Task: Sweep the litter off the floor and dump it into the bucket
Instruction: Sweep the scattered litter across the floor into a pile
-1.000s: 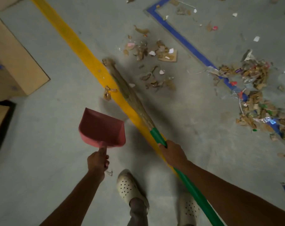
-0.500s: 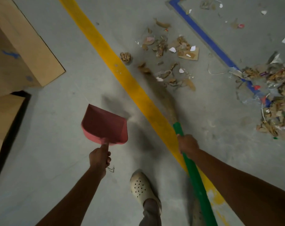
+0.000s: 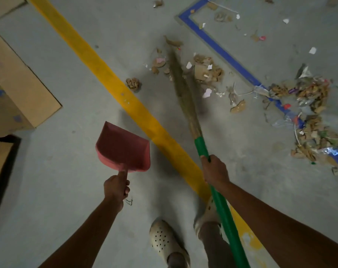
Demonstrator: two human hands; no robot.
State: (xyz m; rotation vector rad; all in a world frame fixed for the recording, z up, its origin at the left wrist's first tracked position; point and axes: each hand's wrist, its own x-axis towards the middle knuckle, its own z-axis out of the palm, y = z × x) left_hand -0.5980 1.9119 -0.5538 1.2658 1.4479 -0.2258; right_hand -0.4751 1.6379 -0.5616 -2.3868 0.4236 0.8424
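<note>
My left hand grips the handle of a red dustpan, held above the grey floor with nothing in it. My right hand grips the green handle of a broom. Its straw bristles reach forward into a small scatter of cardboard and paper scraps. One crumpled brown scrap lies apart beside the yellow line. A larger heap of litter spreads along the right. No bucket is in view.
A yellow floor line runs diagonally past my feet. A blue taped rectangle frames more scraps at the far right. Cardboard boxes stand at the left. My two pale clogs are at the bottom.
The broom bristles swept rightward off the yellow line into the scrap pile, pushing pieces toward the blue tape. One crumpled scrap stayed by the line. I stepped forward; the dustpan kept its place.
</note>
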